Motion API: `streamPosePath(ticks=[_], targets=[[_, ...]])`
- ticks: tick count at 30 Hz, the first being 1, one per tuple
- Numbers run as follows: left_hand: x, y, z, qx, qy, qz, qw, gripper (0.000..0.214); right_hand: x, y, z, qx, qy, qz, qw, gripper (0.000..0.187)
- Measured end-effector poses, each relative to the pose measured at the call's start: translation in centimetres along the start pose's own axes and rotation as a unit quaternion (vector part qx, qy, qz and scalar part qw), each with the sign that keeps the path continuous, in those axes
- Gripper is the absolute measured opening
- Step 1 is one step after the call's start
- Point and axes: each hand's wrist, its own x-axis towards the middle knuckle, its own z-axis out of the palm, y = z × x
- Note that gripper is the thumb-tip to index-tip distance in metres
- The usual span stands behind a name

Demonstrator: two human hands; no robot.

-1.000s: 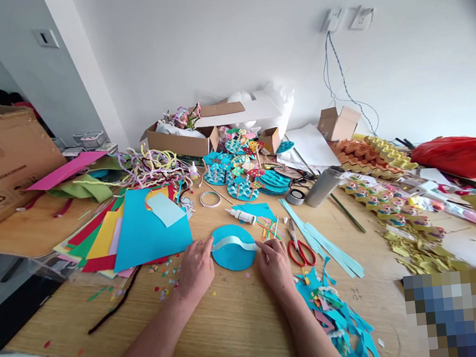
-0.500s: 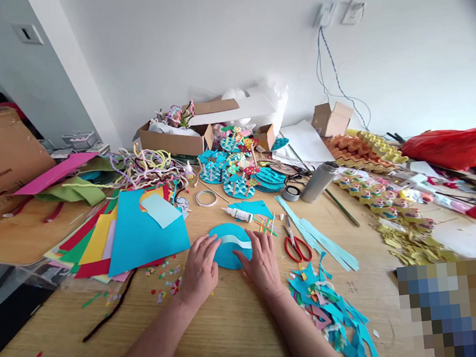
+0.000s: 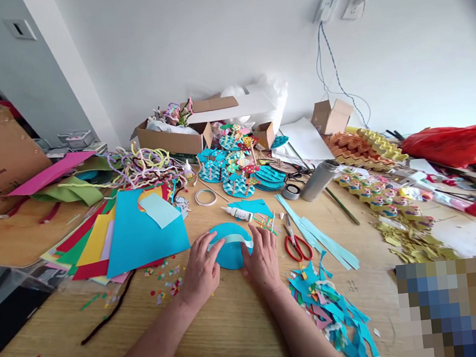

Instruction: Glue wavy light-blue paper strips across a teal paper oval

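Paper disc, blue (image 3: 229, 260), one: flat on the counter (image 3: 223, 331), between the hands. Paper strip, pale blue (image 3: 234, 238), one: arched across the disc. Left hand (image 3: 202, 264): part-open, fingertips at strip's left end. Right hand (image 3: 263, 257): part-open, thumb and fingers apart about strip's right end. Glue bottle (image 3: 240, 215): on its side, beyond disc. Scissors, red-handled (image 3: 298, 248): right of right hand.

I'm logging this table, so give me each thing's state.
Blue disc: lying flat
Pale strip: bowed across the disc
Left hand: fingers bent, at the strip's left end
Right hand: fingers bent, at the strip's right end
Glue bottle: lying on its side
Scissors: lying flat
Small cardboard box: flaps open
Blue scraps: loosely heaped
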Motion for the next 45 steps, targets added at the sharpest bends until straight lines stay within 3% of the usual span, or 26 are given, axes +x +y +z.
streamPosePath(ticks=[10,23,35,45], targets=[[0.2,-1.0,0.1,-0.013,0.036,-0.023,0.999,0.070,-0.1,0.3,0.2,0.007,0.001,0.000,1.000,0.042],[0.3,0.4,-0.2,0.044,-0.069,0.041,0.996,0.068,0.0,0.2,0.1,0.003,-0.001,0.001,1.000,0.040],[0.3,0.2,0.0,0.046,-0.077,0.035,0.995,0.065,-0.2,0.5,0.2,-0.015,-0.030,-0.005,0.999,0.049],[0.3,0.1,-0.1,0.009,-0.059,0.053,0.997,0.067,-0.1,0.6,0.2,-0.033,-0.028,0.016,0.999,0.044]])
